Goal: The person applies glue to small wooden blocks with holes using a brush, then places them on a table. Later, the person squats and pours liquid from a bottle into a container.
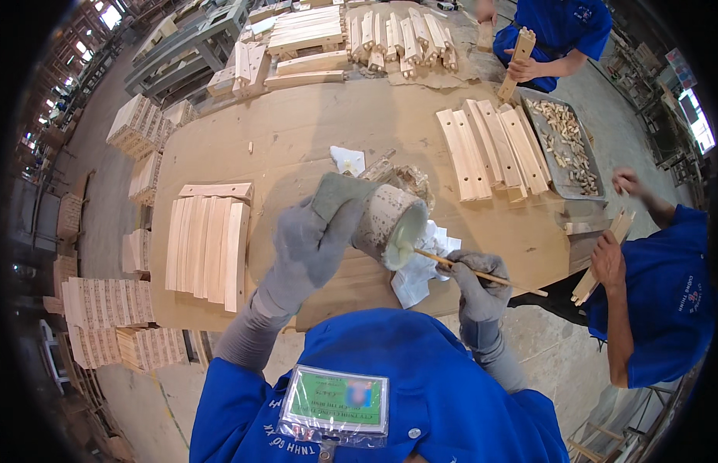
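Observation:
My left hand (306, 245), in a grey glove, is closed around a stained, pale cup (378, 220) above the table. The cup is tipped on its side, its mouth facing right. Inside it shows a pale, creamy substance (408, 234) that looks like glue. My right hand (482, 287), gloved too, pinches a thin wooden stick (507, 283) whose far end reaches the cup's mouth. Crumpled white paper (414, 282) lies beneath the cup. Behind the cup, a lumpy, stained container (409, 184) is partly hidden, near a white scrap (348, 160).
Wooden slats (204, 247) lie stacked at left on the cardboard-covered table (285, 123); drilled slats (494, 150) lie at right beside a tray (596, 181) of dowels. More wood pieces (401, 38) fill the far side. Two co-workers in blue (656, 297) handle wood at the right and far right.

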A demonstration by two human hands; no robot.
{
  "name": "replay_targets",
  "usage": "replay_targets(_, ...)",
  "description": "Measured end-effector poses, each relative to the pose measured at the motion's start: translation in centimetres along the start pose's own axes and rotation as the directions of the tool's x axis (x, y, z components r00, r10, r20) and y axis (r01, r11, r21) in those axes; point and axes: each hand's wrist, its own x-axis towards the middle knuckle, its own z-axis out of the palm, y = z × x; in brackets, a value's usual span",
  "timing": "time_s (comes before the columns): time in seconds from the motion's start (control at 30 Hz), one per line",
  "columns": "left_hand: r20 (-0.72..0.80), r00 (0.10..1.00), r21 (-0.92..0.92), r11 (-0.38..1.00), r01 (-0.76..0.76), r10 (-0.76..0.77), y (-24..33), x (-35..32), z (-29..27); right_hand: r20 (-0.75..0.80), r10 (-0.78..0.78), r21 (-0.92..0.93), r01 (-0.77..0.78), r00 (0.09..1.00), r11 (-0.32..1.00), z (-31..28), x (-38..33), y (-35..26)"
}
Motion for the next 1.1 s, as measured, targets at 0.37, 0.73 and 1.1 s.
replay_targets(0.37,-0.025,1.000,-0.058,0.998,-0.017,0.015,0.0,-0.2,0.9,-0.050,-0.183,-0.024,0.182,0.982,0.983,1.4,-0.1,-0.4)
replay_targets(0.73,0.002,0.976,0.122,0.968,-0.218,0.220,-0.2,-0.6,-1.6,0.484,-0.246,-0.530,0.505,0.840,0.682,1.8,1.6,-6.1)
replay_targets(1.1,-0.028,0.991,-0.049,0.990,-0.130,0.129,1.1,-0.7,-1.9,0.075,-0.065,-0.082,0.071,0.995,0.994,1.7,-0.5,-1.1)
